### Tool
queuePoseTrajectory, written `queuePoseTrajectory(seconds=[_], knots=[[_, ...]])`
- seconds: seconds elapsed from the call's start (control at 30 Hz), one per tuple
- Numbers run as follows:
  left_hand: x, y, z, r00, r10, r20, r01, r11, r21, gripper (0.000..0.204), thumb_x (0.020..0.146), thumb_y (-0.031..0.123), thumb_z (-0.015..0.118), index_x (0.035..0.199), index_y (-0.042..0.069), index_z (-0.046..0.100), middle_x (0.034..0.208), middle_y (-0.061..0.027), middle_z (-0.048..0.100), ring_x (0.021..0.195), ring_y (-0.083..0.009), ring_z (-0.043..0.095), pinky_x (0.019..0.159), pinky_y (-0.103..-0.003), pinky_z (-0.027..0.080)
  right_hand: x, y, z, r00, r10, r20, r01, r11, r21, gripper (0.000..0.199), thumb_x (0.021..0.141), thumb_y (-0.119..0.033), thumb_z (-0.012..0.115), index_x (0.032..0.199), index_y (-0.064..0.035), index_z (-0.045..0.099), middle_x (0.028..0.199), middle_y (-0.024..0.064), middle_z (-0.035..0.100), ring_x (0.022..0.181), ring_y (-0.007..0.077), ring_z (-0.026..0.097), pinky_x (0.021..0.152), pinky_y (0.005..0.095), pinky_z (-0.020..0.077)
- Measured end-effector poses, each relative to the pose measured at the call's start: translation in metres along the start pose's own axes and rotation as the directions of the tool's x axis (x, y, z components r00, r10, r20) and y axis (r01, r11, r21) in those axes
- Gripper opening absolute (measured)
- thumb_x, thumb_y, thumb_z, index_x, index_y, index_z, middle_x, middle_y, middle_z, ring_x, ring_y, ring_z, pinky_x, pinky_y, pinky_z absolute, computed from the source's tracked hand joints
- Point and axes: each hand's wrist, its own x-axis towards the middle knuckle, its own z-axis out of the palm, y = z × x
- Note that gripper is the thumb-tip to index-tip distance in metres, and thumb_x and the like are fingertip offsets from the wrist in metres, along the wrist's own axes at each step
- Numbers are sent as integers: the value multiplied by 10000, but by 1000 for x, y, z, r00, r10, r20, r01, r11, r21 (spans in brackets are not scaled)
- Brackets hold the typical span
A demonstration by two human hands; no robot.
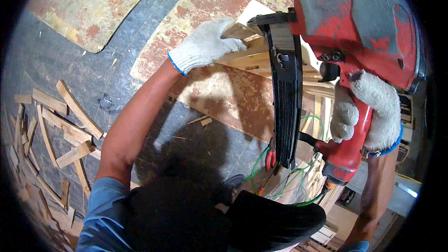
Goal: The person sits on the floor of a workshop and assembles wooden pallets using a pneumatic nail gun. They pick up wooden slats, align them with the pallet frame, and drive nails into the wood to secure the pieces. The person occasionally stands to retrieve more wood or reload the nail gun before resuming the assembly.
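My right hand [383,112], in a white knitted glove with a blue cuff, is wrapped round the handle of a large red and grey nail gun [352,32]. The tool's long black magazine [286,98] runs down toward me, and its nose lies over a pale wooden piece at the top. My left hand [200,46], gloved the same way, grips the end of a wooden assembly of slats [254,58], thumb on the near side. Part of this assembly is hidden behind the magazine. Whether the nose touches the wood, I cannot tell.
Loose wood offcuts [70,126] are heaped on the dark floor at left. Worn, paint-stained boards [98,9] lie at the far side. A green air hose [308,202] trails below the tool, near red-handled pliers [270,158]. Stacked timber [333,233] stands at lower right.
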Motion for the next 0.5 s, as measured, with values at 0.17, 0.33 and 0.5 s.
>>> queuePoseTrajectory(seconds=[0.17,0.33,0.5], knots=[[-3,-5,-9,1000,-10,-12,11,999,52,507,835,355,762,1180,-5,666,1091,-245,706,1014,-373,689,925,-422,510,10,5,1,997,-60,47,62,997,-38,263,924,-267,661,980,-11,632,585,101,567,415,236,547,401,375,458],[0,6,3,996,-70,-57,79,983,164,597,878,420,728,1286,1,609,1156,-238,700,1078,-373,677,953,-425,509,1,20,-28,996,-3,-87,1,1000,-25,236,930,-280,670,987,-56,622,599,64,574,434,191,550,422,340,472],[-3,15,-12,992,-124,-19,125,989,82,722,874,364,772,1414,-29,498,1363,-234,610,1231,-334,615,1031,-414,488,-9,64,-39,956,-123,-267,145,987,63,246,927,-279,693,998,-54,624,614,55,569,443,168,534,426,313,457]])
